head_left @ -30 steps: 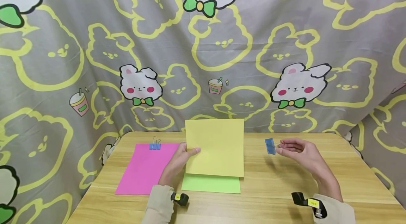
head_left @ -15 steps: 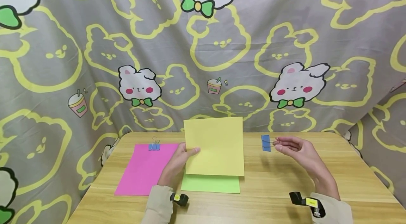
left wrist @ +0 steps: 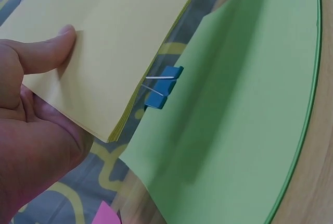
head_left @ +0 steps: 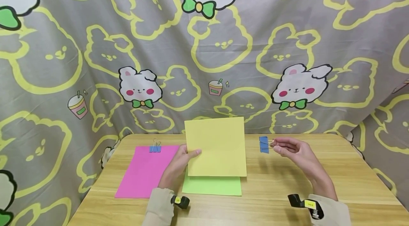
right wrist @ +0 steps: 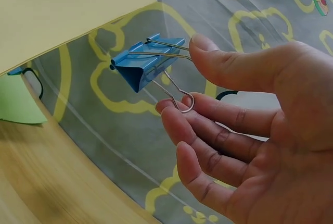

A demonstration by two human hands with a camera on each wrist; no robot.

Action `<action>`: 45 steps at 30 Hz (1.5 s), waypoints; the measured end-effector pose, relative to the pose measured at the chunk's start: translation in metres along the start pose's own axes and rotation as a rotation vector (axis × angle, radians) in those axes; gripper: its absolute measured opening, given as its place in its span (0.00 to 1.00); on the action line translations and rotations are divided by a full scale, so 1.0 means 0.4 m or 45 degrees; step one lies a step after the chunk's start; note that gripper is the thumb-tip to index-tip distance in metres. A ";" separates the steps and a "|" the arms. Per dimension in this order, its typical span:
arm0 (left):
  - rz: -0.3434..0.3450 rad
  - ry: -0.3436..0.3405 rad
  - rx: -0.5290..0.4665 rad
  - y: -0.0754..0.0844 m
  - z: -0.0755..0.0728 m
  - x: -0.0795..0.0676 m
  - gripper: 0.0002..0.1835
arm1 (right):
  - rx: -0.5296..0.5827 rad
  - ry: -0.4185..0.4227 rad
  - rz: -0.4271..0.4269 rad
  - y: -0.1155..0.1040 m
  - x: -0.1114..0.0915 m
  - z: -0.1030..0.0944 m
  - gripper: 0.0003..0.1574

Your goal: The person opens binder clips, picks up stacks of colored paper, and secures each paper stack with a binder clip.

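My left hand (head_left: 179,163) grips the left edge of a stack of yellow paper (head_left: 218,144), thumb on the front face. The stack is raised above a sheaf of green paper (head_left: 212,186) on the table. In the left wrist view, a blue binder clip (left wrist: 164,87) sits at the green paper's edge; the yellow stack hides it from the head view. To the right of the yellow stack, my right hand (head_left: 297,153) pinches another blue binder clip (head_left: 263,144) by its wire handles, thumb on one and fingers on the other. This clip is apart from the paper.
Pink paper (head_left: 143,174) lies on the left of the wooden table (head_left: 271,197), with a blue binder clip (head_left: 155,149) at its top edge. Behind the table hangs a grey patterned curtain (head_left: 223,55).
My right hand has moved a little left with the binder clip, which has turned and straightened. The yellow stack has risen and tilted slightly; my left hand keeps its grip.
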State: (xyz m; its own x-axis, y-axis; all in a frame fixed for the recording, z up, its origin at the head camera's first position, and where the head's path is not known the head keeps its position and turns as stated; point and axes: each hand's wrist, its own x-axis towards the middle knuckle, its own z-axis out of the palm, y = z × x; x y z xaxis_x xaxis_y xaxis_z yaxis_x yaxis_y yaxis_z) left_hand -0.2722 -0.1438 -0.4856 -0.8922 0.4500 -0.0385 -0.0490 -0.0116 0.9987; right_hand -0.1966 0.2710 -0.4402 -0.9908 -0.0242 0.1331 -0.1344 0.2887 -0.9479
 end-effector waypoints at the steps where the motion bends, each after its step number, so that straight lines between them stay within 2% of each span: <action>1: -0.002 -0.001 0.001 0.000 0.001 -0.001 0.17 | -0.001 0.000 0.005 0.000 0.000 0.001 0.34; 6: -0.033 -0.011 -0.009 0.004 0.004 -0.003 0.17 | 0.004 -0.003 0.017 0.001 0.002 0.005 0.33; 19: 0.016 -0.026 0.094 0.004 0.010 -0.001 0.16 | 0.032 -0.018 0.007 0.015 0.005 0.014 0.32; 27: 0.029 -0.021 0.093 0.008 0.019 0.000 0.17 | 0.057 0.021 0.039 0.012 0.008 0.023 0.34; 45: 0.055 -0.042 0.035 0.000 0.021 0.005 0.17 | 0.072 -0.008 -0.080 0.011 0.019 0.061 0.26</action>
State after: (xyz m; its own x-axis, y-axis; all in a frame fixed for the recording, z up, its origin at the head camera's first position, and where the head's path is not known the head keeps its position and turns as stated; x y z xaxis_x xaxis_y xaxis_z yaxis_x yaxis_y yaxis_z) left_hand -0.2704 -0.1355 -0.4852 -0.8780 0.4786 0.0052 0.0020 -0.0071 1.0000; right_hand -0.2052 0.2488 -0.4502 -0.9805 -0.0463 0.1910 -0.1965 0.2319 -0.9527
